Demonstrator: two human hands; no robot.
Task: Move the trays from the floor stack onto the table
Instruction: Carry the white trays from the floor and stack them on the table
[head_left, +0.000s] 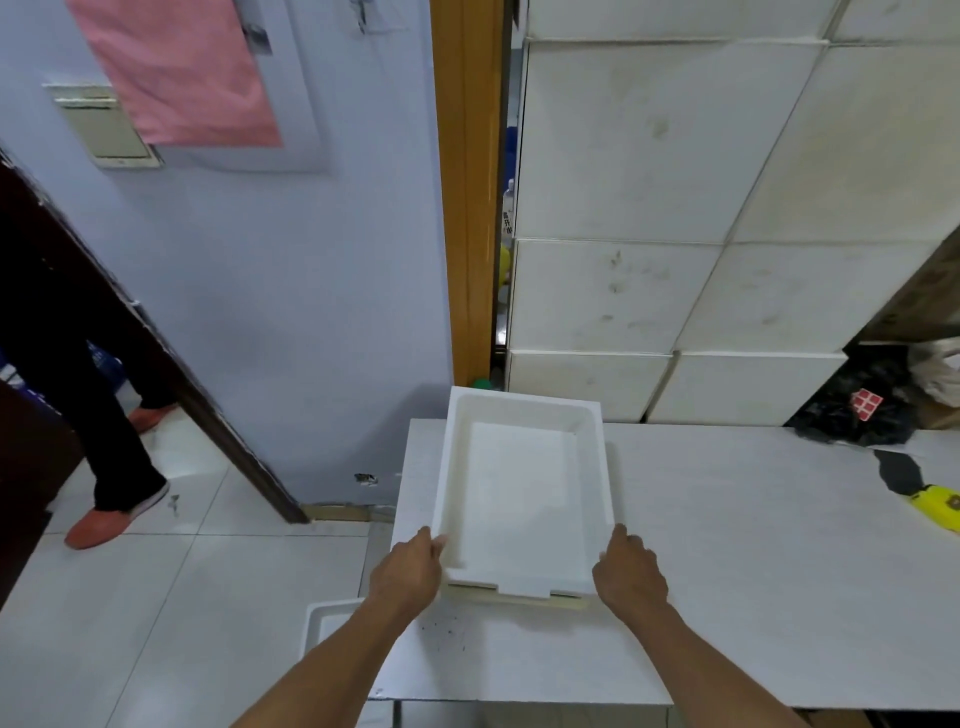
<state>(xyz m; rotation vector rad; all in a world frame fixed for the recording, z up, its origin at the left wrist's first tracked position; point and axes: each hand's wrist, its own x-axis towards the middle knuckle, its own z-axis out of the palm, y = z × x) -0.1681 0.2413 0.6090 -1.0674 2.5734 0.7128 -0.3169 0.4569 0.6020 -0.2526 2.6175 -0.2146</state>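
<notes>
A white foam tray (519, 493) lies at the left end of the white table (727, 545), on top of another tray whose cream edge (519, 600) shows under its near side. My left hand (405, 574) grips the top tray's near left corner. My right hand (631, 574) grips its near right corner. On the floor below the table's left edge, the corner of one more white tray (324, 623) shows, partly hidden by my left forearm.
A person's legs in dark trousers and orange slippers (98, 525) stand at the doorway on the left. A yellow and black tool (930, 504) lies at the table's right. Black bags with a red cube (865, 402) sit at the back right. A tiled wall rises behind.
</notes>
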